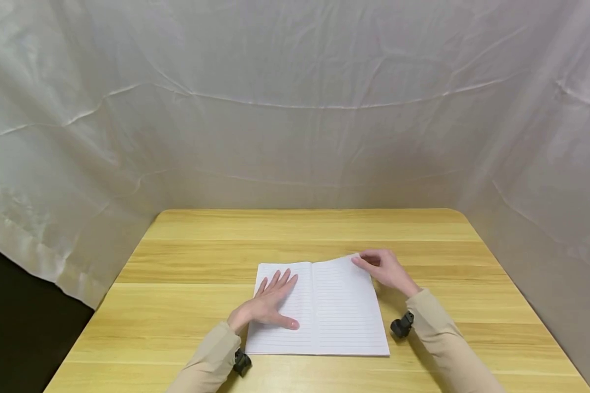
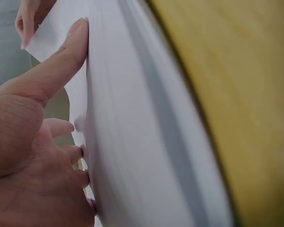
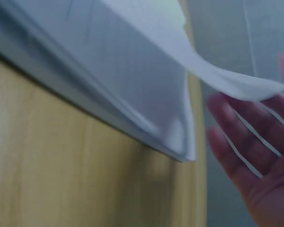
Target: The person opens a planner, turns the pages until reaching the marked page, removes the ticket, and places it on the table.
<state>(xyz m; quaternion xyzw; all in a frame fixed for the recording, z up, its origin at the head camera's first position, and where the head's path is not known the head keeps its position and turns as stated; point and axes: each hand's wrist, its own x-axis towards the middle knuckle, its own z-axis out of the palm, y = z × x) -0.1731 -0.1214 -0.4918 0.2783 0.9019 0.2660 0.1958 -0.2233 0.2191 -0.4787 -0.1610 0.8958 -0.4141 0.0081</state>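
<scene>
An open lined notebook [image 1: 346,316] lies on the wooden table, its two pages spread on either side of the centre fold. On the left page my left hand [image 1: 270,305] rests with fingers and thumb spread. The left wrist view shows that thumb and the fingertips against the paper. At the far right corner, my right hand [image 1: 383,267] pinches a page [image 3: 203,66] between thumb and fingers. That corner is lifted and curves away from the pages beneath, as the right wrist view shows.
The wooden table [image 1: 201,245] extends around the notebook on all sides. Pale cloth [image 1: 295,142] hangs behind the table and along both sides. A dark area [image 1: 19,322] lies beyond the table at the left. Small black cameras [image 1: 402,326] sit on both wrists.
</scene>
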